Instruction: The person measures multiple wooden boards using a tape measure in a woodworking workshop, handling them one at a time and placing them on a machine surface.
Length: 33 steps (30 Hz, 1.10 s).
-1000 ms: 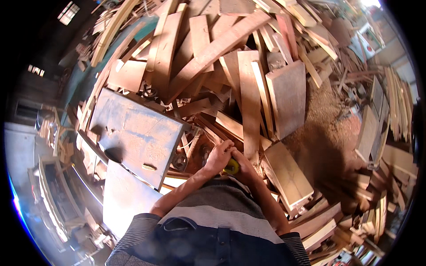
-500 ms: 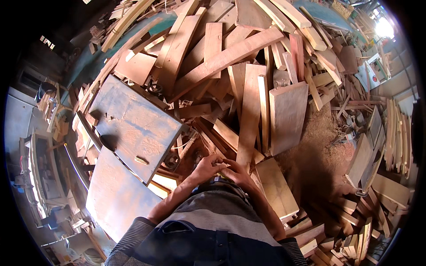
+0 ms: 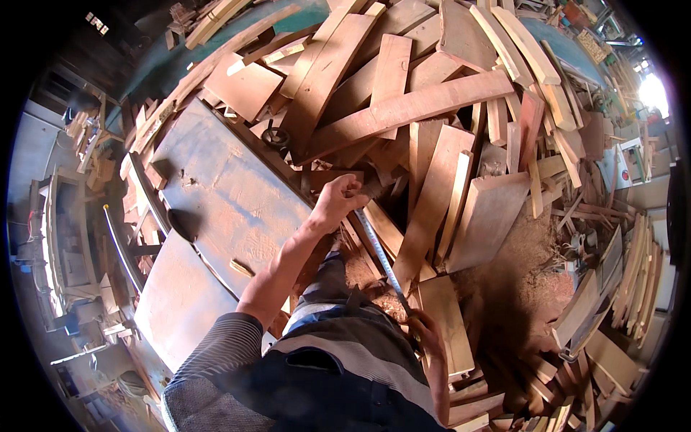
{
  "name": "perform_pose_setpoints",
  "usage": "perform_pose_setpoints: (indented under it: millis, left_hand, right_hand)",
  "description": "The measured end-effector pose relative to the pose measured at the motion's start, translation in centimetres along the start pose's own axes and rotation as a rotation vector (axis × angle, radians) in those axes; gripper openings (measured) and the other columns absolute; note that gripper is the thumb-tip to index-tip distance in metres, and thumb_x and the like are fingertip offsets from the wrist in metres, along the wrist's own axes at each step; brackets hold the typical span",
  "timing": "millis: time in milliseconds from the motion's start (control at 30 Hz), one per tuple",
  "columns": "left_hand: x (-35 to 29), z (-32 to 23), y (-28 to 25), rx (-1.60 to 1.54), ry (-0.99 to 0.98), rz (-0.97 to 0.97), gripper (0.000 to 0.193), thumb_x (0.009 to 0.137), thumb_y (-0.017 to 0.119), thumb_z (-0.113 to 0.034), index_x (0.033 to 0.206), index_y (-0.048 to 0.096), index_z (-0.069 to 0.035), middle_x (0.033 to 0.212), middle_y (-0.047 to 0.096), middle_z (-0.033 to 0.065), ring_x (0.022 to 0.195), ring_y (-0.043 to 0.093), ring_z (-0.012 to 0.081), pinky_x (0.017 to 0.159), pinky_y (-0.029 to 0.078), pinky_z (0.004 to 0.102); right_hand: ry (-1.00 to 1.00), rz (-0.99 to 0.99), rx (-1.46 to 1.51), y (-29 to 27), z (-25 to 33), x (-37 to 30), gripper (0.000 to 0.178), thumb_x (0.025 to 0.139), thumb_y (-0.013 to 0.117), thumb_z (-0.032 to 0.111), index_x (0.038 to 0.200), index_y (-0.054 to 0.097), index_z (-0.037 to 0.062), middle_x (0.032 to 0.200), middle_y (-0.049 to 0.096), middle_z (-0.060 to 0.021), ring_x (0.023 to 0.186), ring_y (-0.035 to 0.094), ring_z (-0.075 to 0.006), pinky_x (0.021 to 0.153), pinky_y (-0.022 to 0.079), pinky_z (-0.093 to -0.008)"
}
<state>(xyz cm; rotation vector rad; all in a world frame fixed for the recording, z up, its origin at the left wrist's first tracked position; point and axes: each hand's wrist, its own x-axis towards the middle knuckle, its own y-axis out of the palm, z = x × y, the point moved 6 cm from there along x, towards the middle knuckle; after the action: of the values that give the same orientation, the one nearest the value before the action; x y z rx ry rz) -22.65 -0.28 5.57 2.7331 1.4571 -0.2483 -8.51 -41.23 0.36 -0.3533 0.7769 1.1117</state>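
A tape measure [image 3: 381, 255] is drawn out, its pale blade stretched straight at a slant in front of my body. My left hand [image 3: 337, 203] is closed at the far end of the blade, above the gap between the metal machine table and the boards. Close to my waist on the right, my right hand [image 3: 426, 330] is closed round the near end, where the case is mostly hidden by the fingers. Just right of the blade a long reddish board [image 3: 436, 205] leans on the pile, and a short wide board [image 3: 446, 324] lies beside my right hand.
On the left stands a machine with a scuffed metal table [image 3: 230, 194] and a lower pale panel [image 3: 180, 288], a small wood offcut [image 3: 241, 268] on top. Ahead rises a heap of loose planks [image 3: 410, 108]. Sawdust [image 3: 536, 266] covers the floor at right, with scrap wood [image 3: 533, 374] below it.
My hands were together at my waist. The left has moved forward and the right back toward my right side, with the tape blade now stretched between them. The view has turned slightly.
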Motion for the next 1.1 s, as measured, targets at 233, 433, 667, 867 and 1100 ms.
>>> perform_pose_setpoints:
  millis: [233, 433, 667, 867, 1100]
  left_hand:
    - [11.0, 8.3, -1.0, 0.596, -0.063, 0.192, 0.071, 0.074, 0.081, -0.04, 0.126, 0.056, 0.002, 0.118, 0.064, 0.0237, 0.116, 0.061, 0.0383, 0.101, 0.046, 0.0466]
    - [17.1, 13.4, -4.8, 0.857, -0.109, 0.156, 0.074, 0.068, 0.082, -0.03, 0.13, 0.052, -0.003, 0.133, 0.054, 0.0187, 0.13, 0.047, 0.0388, 0.109, 0.039, 0.048]
    - [23.4, 15.7, -9.4, 1.061, -0.121, 0.061, 0.093, 0.062, 0.09, -0.036, 0.137, 0.048, -0.003, 0.14, 0.044, 0.0189, 0.136, 0.038, 0.0392, 0.112, 0.038, 0.0465]
    - [26.5, 17.6, -12.5, 1.176, -0.153, 0.096, 0.103, 0.061, 0.087, -0.032, 0.147, 0.037, -0.007, 0.156, 0.024, 0.0232, 0.147, 0.02, 0.0449, 0.119, 0.029, 0.0515]
    - [29.0, 19.0, -10.6, 1.337, 0.025, 0.221, 0.11, 0.059, 0.091, -0.033, 0.152, 0.035, -0.016, 0.156, 0.025, 0.0222, 0.145, 0.024, 0.0469, 0.12, 0.025, 0.0551]
  right_hand:
    - [0.111, -0.266, 0.214, 2.5, -1.6, 2.5, 0.034, 0.1, 0.06, 0.028, 0.119, 0.066, 0.0004, 0.092, 0.066, -0.0035, 0.081, 0.062, -0.0138, 0.072, 0.05, -0.0278]
    - [0.149, -0.579, 0.204, 3.9, -3.7, 2.0, 0.036, 0.098, 0.058, 0.034, 0.11, 0.067, 0.0007, 0.081, 0.057, 0.0008, 0.069, 0.05, -0.0099, 0.06, 0.041, -0.0263]
    - [0.166, -0.652, -0.042, 2.0, -10.8, 0.5, 0.028, 0.098, 0.061, 0.024, 0.11, 0.066, -0.0005, 0.088, 0.061, -0.0042, 0.08, 0.058, -0.0145, 0.066, 0.048, -0.0313]
    - [0.26, -0.675, 0.076, 2.7, -10.8, -1.1, 0.033, 0.099, 0.062, 0.028, 0.115, 0.068, -0.0002, 0.094, 0.064, -0.0051, 0.085, 0.059, -0.0144, 0.075, 0.048, -0.0309]
    - [0.339, -0.799, 0.095, 6.3, -8.3, -0.9, 0.035, 0.099, 0.059, 0.028, 0.114, 0.068, -0.0014, 0.095, 0.066, -0.006, 0.085, 0.058, -0.0163, 0.075, 0.048, -0.0306]
